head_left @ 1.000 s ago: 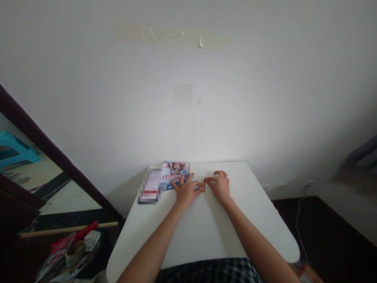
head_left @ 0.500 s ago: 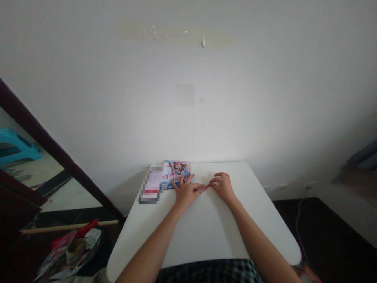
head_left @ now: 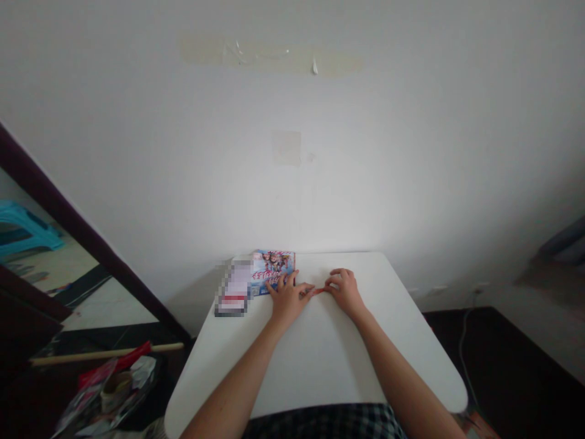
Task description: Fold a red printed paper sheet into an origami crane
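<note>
A thin, reddish-orange strip (head_left: 319,291) spans the gap between my two hands, low over the table; its kind is too small to make out. My left hand (head_left: 287,297) pinches its left end between thumb and forefinger, while the other fingers spread over the lower right corner of a colourful printed booklet or sheet (head_left: 278,263). At the strip's right end, the fingertips of my right hand (head_left: 345,291) are closed on it, the hand curled near the tabletop. Both fingertips partly hide the strip.
A blurred-out flat object (head_left: 235,283) lies left of the booklet on the white table (head_left: 320,366). The wall (head_left: 342,183) rises behind. On the floor at left are a filled bag or bin (head_left: 116,390) and a wooden stick (head_left: 107,353). A blue stool (head_left: 27,228) appears beyond the dark frame.
The strip looks thinner and straighter between my hands than before. My left thumb and fingertips have shifted slightly; otherwise both hands keep their places.
</note>
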Tool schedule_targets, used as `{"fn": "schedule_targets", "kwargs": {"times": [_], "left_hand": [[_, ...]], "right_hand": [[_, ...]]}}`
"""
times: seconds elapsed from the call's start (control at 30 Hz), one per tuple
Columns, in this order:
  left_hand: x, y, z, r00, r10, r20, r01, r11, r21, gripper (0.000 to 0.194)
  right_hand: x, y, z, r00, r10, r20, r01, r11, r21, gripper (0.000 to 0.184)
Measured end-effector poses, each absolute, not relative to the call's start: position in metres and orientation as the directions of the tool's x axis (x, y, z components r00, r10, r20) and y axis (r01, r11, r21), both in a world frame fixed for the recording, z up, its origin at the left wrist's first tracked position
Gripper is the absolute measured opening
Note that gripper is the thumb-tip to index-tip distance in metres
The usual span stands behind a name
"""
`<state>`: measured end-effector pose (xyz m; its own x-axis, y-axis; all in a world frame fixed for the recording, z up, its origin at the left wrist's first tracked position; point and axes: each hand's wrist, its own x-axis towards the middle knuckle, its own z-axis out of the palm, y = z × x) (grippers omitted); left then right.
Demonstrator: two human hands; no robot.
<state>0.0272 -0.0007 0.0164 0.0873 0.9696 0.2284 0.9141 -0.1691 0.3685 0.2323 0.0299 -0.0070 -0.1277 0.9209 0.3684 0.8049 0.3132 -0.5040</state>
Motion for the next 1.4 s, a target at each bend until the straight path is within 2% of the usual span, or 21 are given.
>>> {"fn": "schedule_targets", "kwargs": {"times": [0.2,0.5,0.73,0.97,1.4], "left_hand": [[0.027,0.001,0.017,0.084,0.975,0.205,0.915,-0.157,0.372,0.024],[0.026,0.004,0.011,0.092,0.970,0.225,0.911,-0.174,0.375,0.022],[0.029,0.003,0.011,0.087,0.964,0.250,0.916,-0.177,0.361,0.019],[0.029,0.005,0.012,0.074,0.969,0.236,0.902,-0.166,0.398,0.023],[0.031,0.006,0.015,0.068,0.974,0.218,0.897,-0.156,0.414,0.021]], "right_hand": [[0.229,0.027,-0.003,-0.183,0.923,0.339,0.814,0.335,-0.474,0.008],[0.220,0.026,-0.001,-0.139,0.950,0.281,0.831,0.266,-0.488,0.006],[0.220,0.026,-0.001,-0.123,0.944,0.307,0.823,0.270,-0.500,0.007],[0.224,0.024,0.001,-0.203,0.925,0.322,0.818,0.341,-0.464,0.009],[0.219,0.025,0.003,-0.167,0.936,0.310,0.842,0.299,-0.450,0.010]]}}
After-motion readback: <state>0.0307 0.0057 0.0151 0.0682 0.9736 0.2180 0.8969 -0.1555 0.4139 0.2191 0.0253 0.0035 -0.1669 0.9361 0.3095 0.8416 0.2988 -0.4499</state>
